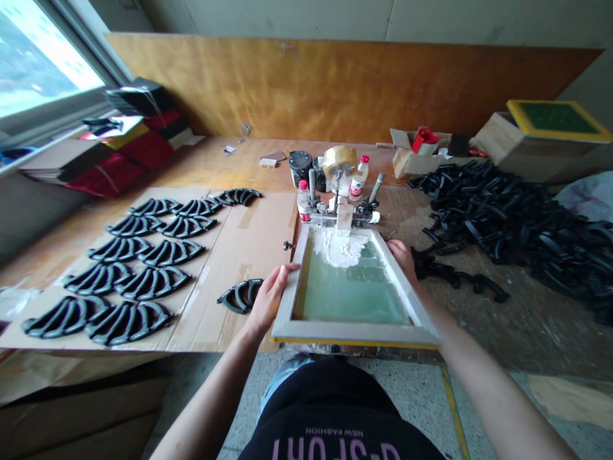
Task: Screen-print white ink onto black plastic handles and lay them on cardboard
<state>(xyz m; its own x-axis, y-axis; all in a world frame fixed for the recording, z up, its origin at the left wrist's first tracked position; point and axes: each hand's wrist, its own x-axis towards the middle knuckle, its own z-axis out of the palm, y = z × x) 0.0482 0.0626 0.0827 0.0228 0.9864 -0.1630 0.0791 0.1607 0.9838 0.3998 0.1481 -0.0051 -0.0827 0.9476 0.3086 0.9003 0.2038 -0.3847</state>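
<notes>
A screen printing frame [357, 330] with a pale border and green mesh is in front of me, hinged to a metal clamp [330, 218] at its far end. My left hand [272, 295] has its fingers closed on the frame's left edge. On the opposite edge, my right hand [403, 259] grips the frame, its fingers partly hidden. White ink [341, 248] is smeared over the far part of the mesh, below a squeegee [343, 217]. A black ribbed, fan-shaped plastic part [239, 296] is partly covered by my left hand; whether they touch, I cannot tell.
Rows of similar black parts [129, 322] lie on cardboard [225, 255] to the left. A big heap of black pieces [507, 217] spreads on the right. Behind the clamp are red-capped bottles [358, 179], a dark tub [300, 167] and a tape roll [339, 160]. Boxes [507, 144] stand back right.
</notes>
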